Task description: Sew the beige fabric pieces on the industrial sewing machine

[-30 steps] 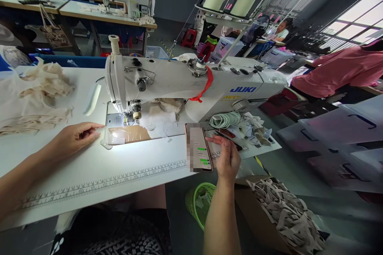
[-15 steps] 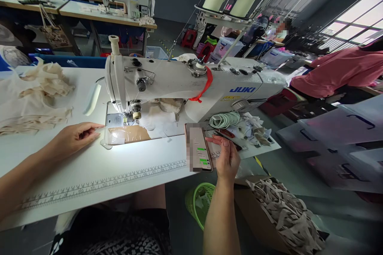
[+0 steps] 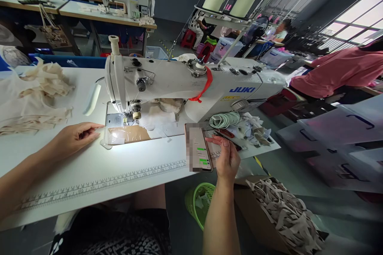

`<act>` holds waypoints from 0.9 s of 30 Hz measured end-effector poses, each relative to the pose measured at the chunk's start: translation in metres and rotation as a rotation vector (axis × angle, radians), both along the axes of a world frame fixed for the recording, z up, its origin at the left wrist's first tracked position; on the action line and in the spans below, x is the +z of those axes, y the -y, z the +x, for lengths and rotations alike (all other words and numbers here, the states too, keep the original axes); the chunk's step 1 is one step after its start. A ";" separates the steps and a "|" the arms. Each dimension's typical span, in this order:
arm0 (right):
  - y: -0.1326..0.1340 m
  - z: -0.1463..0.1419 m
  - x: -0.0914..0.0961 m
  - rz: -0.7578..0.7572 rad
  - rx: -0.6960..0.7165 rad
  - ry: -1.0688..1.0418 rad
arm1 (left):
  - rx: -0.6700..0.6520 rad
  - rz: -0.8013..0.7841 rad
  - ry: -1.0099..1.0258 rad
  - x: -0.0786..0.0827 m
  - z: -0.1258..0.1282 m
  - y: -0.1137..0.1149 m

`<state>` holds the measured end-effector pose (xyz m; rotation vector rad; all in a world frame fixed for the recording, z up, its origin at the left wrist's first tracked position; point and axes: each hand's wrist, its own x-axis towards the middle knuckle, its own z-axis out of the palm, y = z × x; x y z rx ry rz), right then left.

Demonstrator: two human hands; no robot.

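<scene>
My left hand [image 3: 78,137] rests on the white table left of the sewing machine's needle area, thumb and fingers pinched at the edge of a small pale translucent piece [image 3: 104,140]. That piece lies beside the machine's bed plate [image 3: 115,120]; its kind is unclear. My right hand [image 3: 228,158] hovers at the right edge of a phone [image 3: 199,147], its index finger stretched toward the screen and the other fingers loosely curled, with nothing visible in them. The phone lies face up and shows green message bubbles. The JUKI sewing machine [image 3: 167,77] stands behind both hands.
Cream fabric pieces [image 3: 38,99] are heaped at the left. Green cord [image 3: 224,120], dark scissors [image 3: 231,140] and scraps [image 3: 251,129] lie right of the phone. Below are a green basket [image 3: 191,203] and a box of strips [image 3: 287,211]. A person in pink [image 3: 338,69] sits at right.
Both my hands, the phone and the pale piece stay in place. In the background, a person near the red stool has shifted and shows more.
</scene>
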<state>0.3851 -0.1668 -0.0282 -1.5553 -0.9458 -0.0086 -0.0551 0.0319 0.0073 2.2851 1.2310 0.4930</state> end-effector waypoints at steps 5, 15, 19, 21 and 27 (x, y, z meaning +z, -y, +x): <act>0.000 0.001 -0.001 -0.009 -0.004 0.003 | 0.003 -0.010 -0.001 0.000 0.000 0.000; 0.000 -0.001 0.000 0.005 0.006 -0.001 | -0.074 0.041 0.039 -0.009 -0.007 -0.007; 0.000 -0.001 0.000 -0.002 -0.003 0.005 | -0.095 0.050 0.047 -0.010 -0.008 -0.009; 0.000 -0.001 0.001 -0.010 -0.003 0.004 | -0.084 0.043 0.047 -0.010 -0.008 -0.008; 0.000 -0.002 0.002 -0.011 -0.004 -0.011 | -0.068 -0.018 0.006 -0.016 -0.012 -0.010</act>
